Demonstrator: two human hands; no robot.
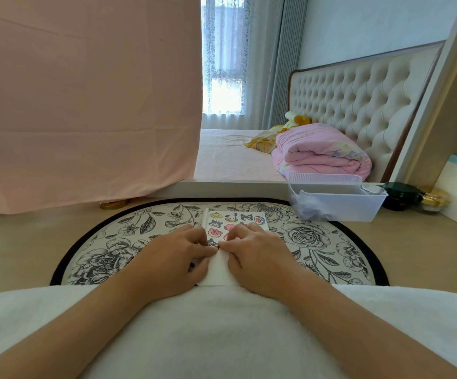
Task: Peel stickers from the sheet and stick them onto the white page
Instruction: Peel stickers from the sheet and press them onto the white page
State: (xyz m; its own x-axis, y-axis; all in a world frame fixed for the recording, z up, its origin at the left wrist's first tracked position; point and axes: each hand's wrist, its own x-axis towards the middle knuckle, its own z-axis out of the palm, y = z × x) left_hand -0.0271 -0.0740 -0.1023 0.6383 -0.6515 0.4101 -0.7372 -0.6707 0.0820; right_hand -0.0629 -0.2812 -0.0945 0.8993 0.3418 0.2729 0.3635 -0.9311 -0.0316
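Where the oval black-and-white floral mat (317, 242) covers the worktop, the glossy cartoon sticker sheet (238, 218) lies at 12 o'clock from the plain white page (217, 272). The left hand (175, 258) and right hand (257, 255) flank the page, curled fingertips meeting at the sheet's near edge (whether they pinch anything, I cannot tell). A clear plastic tray (339, 203) sits at 2 o'clock.

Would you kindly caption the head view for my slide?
On a floral mat, left hand and right hand meet at the near edge of the sticker sheet, over the white page.
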